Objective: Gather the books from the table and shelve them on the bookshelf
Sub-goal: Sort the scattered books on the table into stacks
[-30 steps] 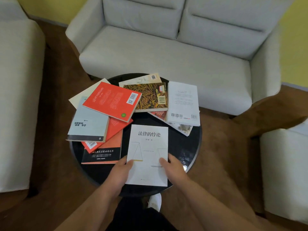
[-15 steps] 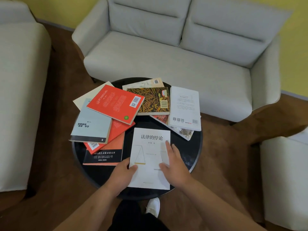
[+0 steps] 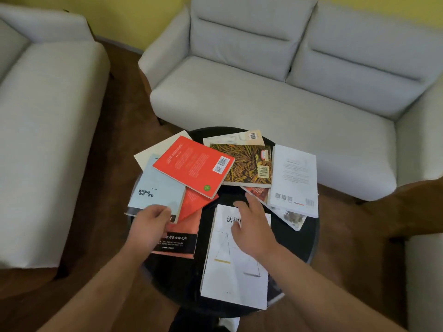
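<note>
Several books lie scattered on a round black table (image 3: 309,238). Nearest me is a white book (image 3: 235,274) with a scales drawing. My right hand (image 3: 251,228) lies over its top edge, fingers spread, covering part of the title. My left hand (image 3: 151,226) has its fingers curled over the near edge of a pale blue book (image 3: 155,188) at the left. A red book (image 3: 194,164) overlaps the blue one. Behind are a yellow-brown patterned book (image 3: 247,164) and a white back-cover book (image 3: 293,178). An orange and black book (image 3: 179,243) lies under my left hand. No bookshelf is in view.
A grey two-seat sofa (image 3: 263,92) stands right behind the table. A grey armchair (image 3: 36,140) is at the left and another pale seat (image 3: 424,271) at the right. Brown floor (image 3: 115,164) runs between them.
My left hand left the white book's edge and went left to the pale blue book. My right hand slid up the white book to its title.
</note>
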The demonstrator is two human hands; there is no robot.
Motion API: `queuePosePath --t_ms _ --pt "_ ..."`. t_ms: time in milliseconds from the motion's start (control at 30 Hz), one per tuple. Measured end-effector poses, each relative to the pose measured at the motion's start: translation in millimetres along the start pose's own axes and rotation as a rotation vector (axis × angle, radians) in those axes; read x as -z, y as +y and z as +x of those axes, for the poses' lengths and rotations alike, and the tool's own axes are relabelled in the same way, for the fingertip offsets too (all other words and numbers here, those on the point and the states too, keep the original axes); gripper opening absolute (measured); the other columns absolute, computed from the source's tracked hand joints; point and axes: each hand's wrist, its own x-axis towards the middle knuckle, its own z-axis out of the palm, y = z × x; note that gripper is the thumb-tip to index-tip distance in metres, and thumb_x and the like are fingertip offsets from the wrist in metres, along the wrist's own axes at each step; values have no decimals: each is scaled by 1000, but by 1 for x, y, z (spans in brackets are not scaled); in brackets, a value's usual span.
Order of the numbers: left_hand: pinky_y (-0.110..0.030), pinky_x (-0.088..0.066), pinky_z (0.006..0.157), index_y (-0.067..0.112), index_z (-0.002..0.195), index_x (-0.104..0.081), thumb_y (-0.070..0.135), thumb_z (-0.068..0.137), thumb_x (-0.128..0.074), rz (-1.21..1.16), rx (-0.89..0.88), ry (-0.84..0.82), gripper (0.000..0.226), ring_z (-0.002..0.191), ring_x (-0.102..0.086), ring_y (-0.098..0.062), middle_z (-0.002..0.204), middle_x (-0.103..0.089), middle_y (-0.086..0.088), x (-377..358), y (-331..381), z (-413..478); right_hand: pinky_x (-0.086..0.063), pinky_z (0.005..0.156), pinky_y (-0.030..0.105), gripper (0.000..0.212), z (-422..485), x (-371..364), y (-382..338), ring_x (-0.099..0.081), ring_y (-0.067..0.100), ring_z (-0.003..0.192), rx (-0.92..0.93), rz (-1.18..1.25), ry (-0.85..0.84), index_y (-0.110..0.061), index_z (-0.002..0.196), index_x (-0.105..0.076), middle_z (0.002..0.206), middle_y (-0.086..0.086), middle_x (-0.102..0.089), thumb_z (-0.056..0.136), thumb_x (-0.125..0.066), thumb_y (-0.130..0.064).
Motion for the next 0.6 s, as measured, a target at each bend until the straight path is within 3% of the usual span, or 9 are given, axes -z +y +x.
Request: queuePosePath --t_ms 100,200,267,333,433,600 --pt "-29 -54 65 14 128 -57 31 97 -59 151 -46 128 36 92 -65 -16 115 -62 5 29 5 42 -38 115 45 47 62 10 -18 -37 29 140 105 -14 -5 -10 138 -52 146 12 -43 91 -59 -12" --pt "-43 -59 81 14 131 -50 36 93 -64 259 38 118 46 109 -65 -28 124 -61 -8 43 -3 75 -41 111 47 42 118 16 -30 -42 30 133 130 -89 -29 -8 134 -53 138 12 -49 93 -58 -17" --pt "-45 -59 84 13 129 -50 36 95 -62 218 119 46 43 104 -66 -27 122 -63 -8 45 -8 88 -39 111 48 41 147 20 -35 -44 30 132 104 -123 -42 -10 133 -53 137 11 -51 94 -58 -21" --pt "-41 -60 77 14 128 -50 34 96 -61 212 136 11 40 99 -66 -25 121 -64 -8 44 -11 94 -38 113 49 45 168 22 -37 -45 29 133 48 -172 -51 -16 136 -52 138 8 -54 95 -59 -31" --pt "-28 -54 61 15 140 -45 34 95 -63 247 129 31 52 98 -64 -24 131 -57 -11 45 -15 104 -36 113 49 55 183 23 -36 -48 31 132 -23 -266 -73 -22 137 -50 138 7 -55 90 -64 -45" --pt "-25 -51 57 13 133 -50 30 93 -67 251 108 44 47 90 -61 -18 128 -61 -10 45 -12 99 -39 109 48 53 186 23 -43 -49 34 126 -71 -301 -83 -18 127 -54 132 12 -55 85 -71 -47"
